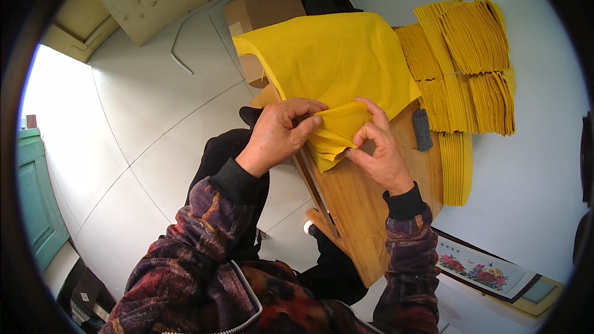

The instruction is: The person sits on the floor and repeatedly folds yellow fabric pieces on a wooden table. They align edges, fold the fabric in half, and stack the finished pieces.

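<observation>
A small piece of yellow cloth (340,125), partly folded, is held up between my two hands above the table's near side. My left hand (279,131) pinches its left edge between thumb and forefinger. At its right edge, my right hand (382,151) grips the cloth with thumb and forefinger, the other fingers curled or lifted. Just beyond, a large yellow cloth sheet (328,49) lies spread over the far part of the wooden table (371,216) and hangs past its left edge. A dark grey block (422,130) rests on the wood to the right of my right hand.
Tall stacks of folded yellow cloth (473,37) stand along the table's right side by the wall. A cardboard box (263,9) sits on the tiled floor behind the sheet. A bent thin strip (178,49) lies on the floor. A flowered picture (482,266) is at the lower right.
</observation>
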Action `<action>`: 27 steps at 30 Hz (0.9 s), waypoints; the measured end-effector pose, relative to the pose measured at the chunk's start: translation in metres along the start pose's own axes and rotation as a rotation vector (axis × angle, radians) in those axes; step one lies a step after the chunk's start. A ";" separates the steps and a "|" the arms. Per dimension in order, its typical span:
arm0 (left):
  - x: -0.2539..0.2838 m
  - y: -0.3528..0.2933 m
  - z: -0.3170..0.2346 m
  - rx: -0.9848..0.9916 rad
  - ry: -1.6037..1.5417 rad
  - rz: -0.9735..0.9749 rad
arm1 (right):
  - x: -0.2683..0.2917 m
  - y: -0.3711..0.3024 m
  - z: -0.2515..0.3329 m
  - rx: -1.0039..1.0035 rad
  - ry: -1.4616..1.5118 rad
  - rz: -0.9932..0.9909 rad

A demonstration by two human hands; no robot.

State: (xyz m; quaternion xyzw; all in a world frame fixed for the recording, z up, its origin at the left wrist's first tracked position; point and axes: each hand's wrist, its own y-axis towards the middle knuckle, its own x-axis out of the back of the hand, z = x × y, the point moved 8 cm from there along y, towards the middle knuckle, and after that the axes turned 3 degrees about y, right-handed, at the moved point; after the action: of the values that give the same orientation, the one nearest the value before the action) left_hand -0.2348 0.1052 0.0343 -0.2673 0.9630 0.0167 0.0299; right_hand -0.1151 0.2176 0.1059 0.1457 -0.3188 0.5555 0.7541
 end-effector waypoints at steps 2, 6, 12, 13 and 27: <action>0.000 0.000 0.000 -0.001 -0.016 0.023 | 0.000 0.000 0.001 0.006 0.000 0.001; -0.001 0.000 0.001 0.016 -0.080 0.069 | 0.000 0.001 0.000 -0.003 0.009 0.005; -0.001 -0.001 0.001 0.053 -0.097 0.088 | 0.000 0.001 0.000 -0.004 0.024 0.006; -0.001 -0.001 0.002 0.066 -0.121 0.098 | 0.000 0.001 0.000 -0.007 0.028 0.007; -0.001 0.000 -0.002 -0.009 -0.004 0.089 | 0.004 0.001 0.002 -0.001 0.024 -0.026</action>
State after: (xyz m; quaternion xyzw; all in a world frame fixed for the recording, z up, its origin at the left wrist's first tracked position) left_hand -0.2338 0.1060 0.0363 -0.2244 0.9738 0.0229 0.0298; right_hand -0.1157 0.2194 0.1103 0.1427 -0.3083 0.5472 0.7650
